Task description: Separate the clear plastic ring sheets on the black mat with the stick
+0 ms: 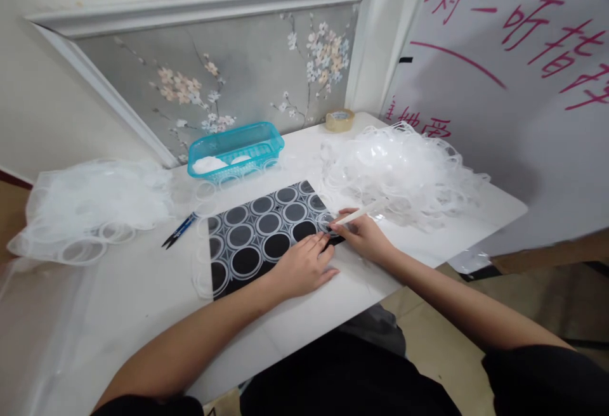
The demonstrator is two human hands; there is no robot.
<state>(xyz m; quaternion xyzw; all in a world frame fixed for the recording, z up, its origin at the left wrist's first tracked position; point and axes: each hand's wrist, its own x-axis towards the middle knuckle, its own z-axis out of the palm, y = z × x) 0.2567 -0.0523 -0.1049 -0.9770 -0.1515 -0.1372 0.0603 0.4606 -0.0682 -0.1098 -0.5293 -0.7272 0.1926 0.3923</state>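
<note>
The black mat (266,232) lies flat on the white desk (143,289), its rows of clear rings (240,236) seated in a grid. The left hand (304,267) presses on its near edge, fingers together and flat. The right hand (364,238) pinches a slim white tool (359,214), tip at a ring on the mat's right edge. The rings look light, thin and flexible, likely slippery; best lifted by the rim. The tool tip is obscured, and the heaps of translucent rings (404,172) blur together.
</note>
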